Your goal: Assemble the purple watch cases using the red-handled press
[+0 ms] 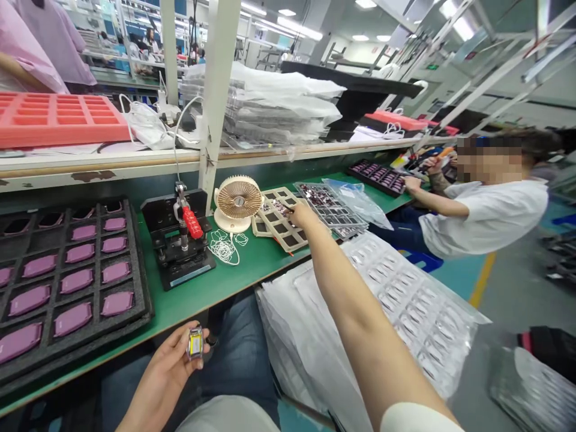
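My left hand (164, 373) is low at the front, over my lap, and its fingers grip a small rectangular device (195, 343) with a yellow face and a clear or metal casing. My right hand (299, 215) reaches far out over the green bench top (225, 282). Its fingertips are at a beige compartment tray (279, 225) holding small dark parts. Whether those fingers pinch a part is hard to tell at this size. A second tray of dark, shiny parts (330, 210) lies just beyond it.
A black foam tray of pink-purple pieces (72, 282) fills the bench's left. A red-handled press (186, 237), a desk fan (237, 203) and coiled white cord (224, 249) stand nearby. Stacked plastic blister trays (382, 306) lie under my right arm. A co-worker's hand (411, 185) works at the far right.
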`<control>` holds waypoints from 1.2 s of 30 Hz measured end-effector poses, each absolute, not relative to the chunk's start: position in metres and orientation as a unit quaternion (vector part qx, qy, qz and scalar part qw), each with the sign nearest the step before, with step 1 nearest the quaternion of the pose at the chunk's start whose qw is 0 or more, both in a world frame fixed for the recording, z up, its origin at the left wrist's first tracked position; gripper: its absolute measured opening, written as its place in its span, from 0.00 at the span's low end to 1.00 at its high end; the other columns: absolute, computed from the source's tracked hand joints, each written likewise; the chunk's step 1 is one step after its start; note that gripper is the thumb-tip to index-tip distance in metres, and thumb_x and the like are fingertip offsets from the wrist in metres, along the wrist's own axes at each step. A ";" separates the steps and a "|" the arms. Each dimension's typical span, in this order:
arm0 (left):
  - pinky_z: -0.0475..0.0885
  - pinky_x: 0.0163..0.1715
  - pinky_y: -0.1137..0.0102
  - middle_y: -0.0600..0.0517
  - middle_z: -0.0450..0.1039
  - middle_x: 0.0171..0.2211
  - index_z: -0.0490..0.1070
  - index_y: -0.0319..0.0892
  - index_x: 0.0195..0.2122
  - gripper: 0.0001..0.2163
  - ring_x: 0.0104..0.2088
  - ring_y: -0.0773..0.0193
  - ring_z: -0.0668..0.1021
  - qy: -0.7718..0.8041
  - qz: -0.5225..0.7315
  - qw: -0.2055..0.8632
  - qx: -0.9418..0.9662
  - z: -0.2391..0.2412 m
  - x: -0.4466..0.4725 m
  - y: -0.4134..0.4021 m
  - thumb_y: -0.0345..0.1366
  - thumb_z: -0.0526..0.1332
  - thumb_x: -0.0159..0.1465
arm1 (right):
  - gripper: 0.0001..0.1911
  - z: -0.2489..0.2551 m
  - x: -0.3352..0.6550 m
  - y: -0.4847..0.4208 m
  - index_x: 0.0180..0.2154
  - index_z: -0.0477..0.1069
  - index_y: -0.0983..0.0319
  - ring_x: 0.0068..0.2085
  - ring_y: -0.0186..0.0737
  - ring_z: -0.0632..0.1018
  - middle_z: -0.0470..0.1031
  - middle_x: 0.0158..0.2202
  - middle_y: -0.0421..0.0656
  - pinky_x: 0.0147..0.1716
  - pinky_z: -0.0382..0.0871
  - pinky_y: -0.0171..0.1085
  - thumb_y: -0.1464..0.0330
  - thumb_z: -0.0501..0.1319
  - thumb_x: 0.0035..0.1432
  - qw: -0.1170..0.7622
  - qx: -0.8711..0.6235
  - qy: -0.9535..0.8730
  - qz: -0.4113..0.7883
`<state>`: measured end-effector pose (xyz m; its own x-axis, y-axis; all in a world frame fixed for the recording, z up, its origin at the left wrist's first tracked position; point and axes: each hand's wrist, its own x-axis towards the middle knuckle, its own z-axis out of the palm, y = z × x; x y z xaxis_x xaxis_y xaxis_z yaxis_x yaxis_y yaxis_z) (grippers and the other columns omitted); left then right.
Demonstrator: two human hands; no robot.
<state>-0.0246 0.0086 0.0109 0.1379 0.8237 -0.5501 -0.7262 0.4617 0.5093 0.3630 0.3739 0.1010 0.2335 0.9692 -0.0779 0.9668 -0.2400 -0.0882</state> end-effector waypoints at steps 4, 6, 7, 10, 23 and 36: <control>0.79 0.37 0.64 0.34 0.82 0.52 0.81 0.38 0.54 0.21 0.43 0.50 0.85 0.404 0.517 0.752 0.065 0.001 -0.034 0.005 0.38 0.76 0.61 | 0.18 0.091 0.374 0.378 0.58 0.74 0.61 0.56 0.48 0.78 0.74 0.59 0.50 0.57 0.75 0.53 0.59 0.63 0.73 -0.020 -0.753 -0.657 0.035; 0.79 0.37 0.64 0.34 0.82 0.53 0.80 0.38 0.54 0.21 0.43 0.49 0.85 0.405 0.511 0.755 0.070 -0.001 -0.033 0.005 0.38 0.76 0.62 | 0.19 0.090 0.377 0.381 0.58 0.74 0.61 0.57 0.49 0.78 0.74 0.60 0.50 0.58 0.74 0.54 0.58 0.63 0.73 -0.030 -0.738 -0.673 0.029; 0.79 0.36 0.64 0.34 0.82 0.52 0.80 0.37 0.54 0.21 0.43 0.50 0.85 0.406 0.508 0.756 0.070 -0.001 -0.032 0.006 0.38 0.76 0.62 | 0.19 0.089 0.378 0.382 0.58 0.74 0.61 0.57 0.49 0.77 0.74 0.60 0.50 0.58 0.74 0.54 0.58 0.63 0.73 -0.034 -0.733 -0.678 0.026; 0.78 0.34 0.65 0.33 0.82 0.52 0.81 0.37 0.53 0.21 0.41 0.51 0.85 0.411 0.505 0.756 0.067 0.000 -0.025 0.007 0.39 0.76 0.61 | 0.20 0.089 0.380 0.383 0.58 0.74 0.61 0.58 0.50 0.77 0.74 0.61 0.50 0.60 0.73 0.55 0.57 0.63 0.73 -0.041 -0.727 -0.686 0.017; 0.77 0.31 0.67 0.35 0.84 0.48 0.82 0.37 0.50 0.20 0.39 0.50 0.86 0.428 0.501 0.750 0.051 0.000 -0.022 0.009 0.38 0.78 0.58 | 0.19 0.086 0.355 0.395 0.55 0.75 0.63 0.56 0.49 0.78 0.76 0.57 0.49 0.58 0.74 0.54 0.57 0.65 0.71 0.007 -0.764 -0.645 0.031; 0.82 0.39 0.64 0.35 0.83 0.52 0.81 0.38 0.51 0.19 0.47 0.44 0.86 0.381 0.583 0.713 0.076 0.041 -0.018 0.037 0.36 0.78 0.60 | 0.28 0.130 0.309 0.311 0.46 0.81 0.68 0.44 0.51 0.82 0.83 0.37 0.52 0.48 0.75 0.45 0.51 0.54 0.72 0.379 -0.723 -0.576 0.040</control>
